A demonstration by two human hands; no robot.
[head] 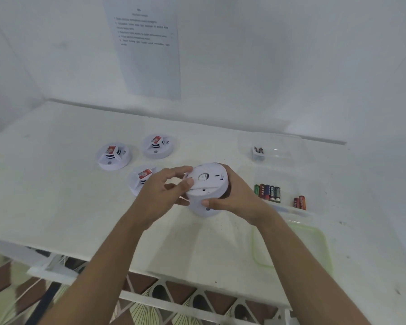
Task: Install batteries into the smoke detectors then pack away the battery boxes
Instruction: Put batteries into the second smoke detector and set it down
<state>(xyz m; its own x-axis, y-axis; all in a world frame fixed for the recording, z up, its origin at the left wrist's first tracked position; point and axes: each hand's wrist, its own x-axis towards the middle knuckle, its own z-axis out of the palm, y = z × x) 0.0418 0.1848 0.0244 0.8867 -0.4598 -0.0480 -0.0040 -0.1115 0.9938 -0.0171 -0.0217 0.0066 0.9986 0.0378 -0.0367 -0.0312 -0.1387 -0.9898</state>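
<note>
Four detectors: one (206, 184) at centre frame, held above the surface (80, 207), left grip (159, 193) and right grip (234, 195) both curled around it. The other three (114, 157) (158, 146) (138, 181) lie at left with red labels, unreadable. Two clear boxes on the right: the upper box (291, 141) holds two batteries (258, 150), the lower box (314, 188) about five (267, 192) plus two (300, 202). A green-rimmed lid (253, 245) lies at lower right. The wall sheet (148, 48) is too blurred to read.

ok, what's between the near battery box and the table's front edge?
Head view: a green-rimmed lid lies flat between the box and the table edge.
</note>
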